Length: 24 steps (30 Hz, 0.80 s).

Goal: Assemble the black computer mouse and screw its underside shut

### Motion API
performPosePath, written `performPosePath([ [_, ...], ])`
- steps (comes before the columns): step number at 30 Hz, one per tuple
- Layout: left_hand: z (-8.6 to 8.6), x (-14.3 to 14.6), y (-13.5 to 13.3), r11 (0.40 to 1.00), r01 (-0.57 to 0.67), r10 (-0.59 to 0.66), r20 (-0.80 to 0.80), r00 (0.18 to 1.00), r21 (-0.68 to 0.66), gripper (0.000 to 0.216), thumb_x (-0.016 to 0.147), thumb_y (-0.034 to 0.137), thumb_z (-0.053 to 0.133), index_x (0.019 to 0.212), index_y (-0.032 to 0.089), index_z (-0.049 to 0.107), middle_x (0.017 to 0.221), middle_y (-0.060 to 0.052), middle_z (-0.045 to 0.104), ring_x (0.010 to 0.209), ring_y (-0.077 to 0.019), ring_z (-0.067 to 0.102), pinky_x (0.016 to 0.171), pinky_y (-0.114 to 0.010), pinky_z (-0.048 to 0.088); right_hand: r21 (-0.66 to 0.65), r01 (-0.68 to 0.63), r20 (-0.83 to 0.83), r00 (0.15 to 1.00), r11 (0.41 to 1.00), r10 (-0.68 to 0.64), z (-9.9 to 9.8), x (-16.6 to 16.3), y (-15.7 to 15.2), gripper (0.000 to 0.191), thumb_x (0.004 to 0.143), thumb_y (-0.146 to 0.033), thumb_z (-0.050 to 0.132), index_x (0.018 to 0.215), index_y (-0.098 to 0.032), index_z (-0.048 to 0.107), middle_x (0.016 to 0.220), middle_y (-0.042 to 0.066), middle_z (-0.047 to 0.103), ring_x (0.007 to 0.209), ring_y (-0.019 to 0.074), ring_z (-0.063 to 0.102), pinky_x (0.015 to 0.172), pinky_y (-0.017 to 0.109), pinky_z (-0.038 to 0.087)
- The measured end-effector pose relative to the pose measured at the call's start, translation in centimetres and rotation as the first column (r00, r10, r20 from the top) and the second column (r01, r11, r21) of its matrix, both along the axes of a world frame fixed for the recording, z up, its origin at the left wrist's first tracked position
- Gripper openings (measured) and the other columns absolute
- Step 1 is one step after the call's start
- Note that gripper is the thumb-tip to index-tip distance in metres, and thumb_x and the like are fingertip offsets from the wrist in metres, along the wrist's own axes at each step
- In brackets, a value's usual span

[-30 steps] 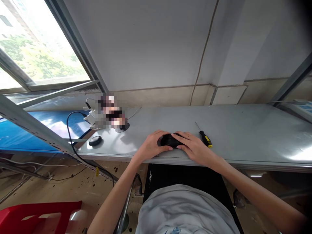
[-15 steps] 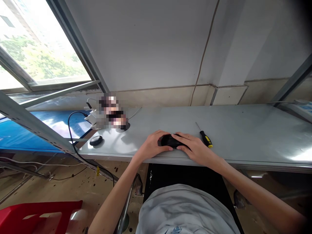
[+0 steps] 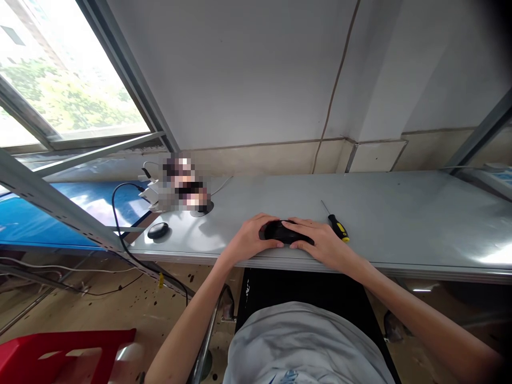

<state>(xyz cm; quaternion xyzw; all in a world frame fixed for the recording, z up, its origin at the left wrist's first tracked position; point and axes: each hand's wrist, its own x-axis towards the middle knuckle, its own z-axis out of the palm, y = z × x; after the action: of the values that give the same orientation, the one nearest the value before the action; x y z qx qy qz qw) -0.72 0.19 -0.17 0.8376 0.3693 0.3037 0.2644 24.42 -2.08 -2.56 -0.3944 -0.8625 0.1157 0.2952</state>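
A black computer mouse [image 3: 279,232] lies near the front edge of the grey metal table [image 3: 400,213]. My left hand [image 3: 250,237] curls round its left side, fingers closed on it. My right hand [image 3: 320,241] covers its right side, fingers laid over the top and gripping. A screwdriver [image 3: 338,228] with a black and yellow handle rests on the table just right of my right hand, its thin shaft pointing away from me.
A small black oval piece [image 3: 157,230] lies at the table's left end. Behind it sits a blurred cluster with white plugs and a black cable [image 3: 120,234] that hangs to the floor. A red plastic stool [image 3: 60,354] stands low left.
My right hand has shifted slightly to the right over the mouse, closer to the screwdriver. My left hand and the mouse stay in place.
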Motion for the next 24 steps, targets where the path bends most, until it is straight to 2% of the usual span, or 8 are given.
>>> performPosePath([
  [9,-0.24,-0.08,0.05,1.000,0.000,0.000,0.012,1.000,0.007,0.053,0.081,0.046,0.083,0.127,0.024,0.067,0.116,-0.008,0.068,0.098,-0.0228,0.064,0.086,-0.035,0.052,0.029,0.010,-0.036,0.999,1.000,-0.009,0.10,-0.03,-0.20,0.049,0.100,-0.036,0.064,0.147,-0.028,0.057,0.149,0.009,0.058,0.134,0.0311,0.059,0.115,0.053,0.048],
  [18,-0.22,-0.02,0.06,1.000,-0.015,0.015,0.014,1.000,0.009,0.057,0.078,0.045,0.086,0.127,0.023,0.067,0.118,-0.007,0.069,0.101,-0.0233,0.064,0.091,-0.036,0.052,0.050,-0.002,-0.021,1.000,0.999,0.003,0.17,0.01,-0.17,0.041,0.102,-0.036,0.060,0.141,-0.026,0.062,0.144,0.010,0.061,0.128,0.0298,0.062,0.111,0.049,0.052],
  [24,-0.19,0.02,0.04,0.999,-0.007,0.007,0.003,1.000,0.034,0.054,0.078,0.043,0.087,0.125,0.023,0.067,0.115,-0.006,0.069,0.102,-0.0234,0.065,0.093,-0.036,0.051,0.052,-0.026,-0.043,0.999,0.998,0.028,-0.15,0.09,0.04,0.041,0.102,-0.034,0.058,0.143,-0.030,0.060,0.142,0.009,0.061,0.124,0.0279,0.064,0.109,0.049,0.053],
])
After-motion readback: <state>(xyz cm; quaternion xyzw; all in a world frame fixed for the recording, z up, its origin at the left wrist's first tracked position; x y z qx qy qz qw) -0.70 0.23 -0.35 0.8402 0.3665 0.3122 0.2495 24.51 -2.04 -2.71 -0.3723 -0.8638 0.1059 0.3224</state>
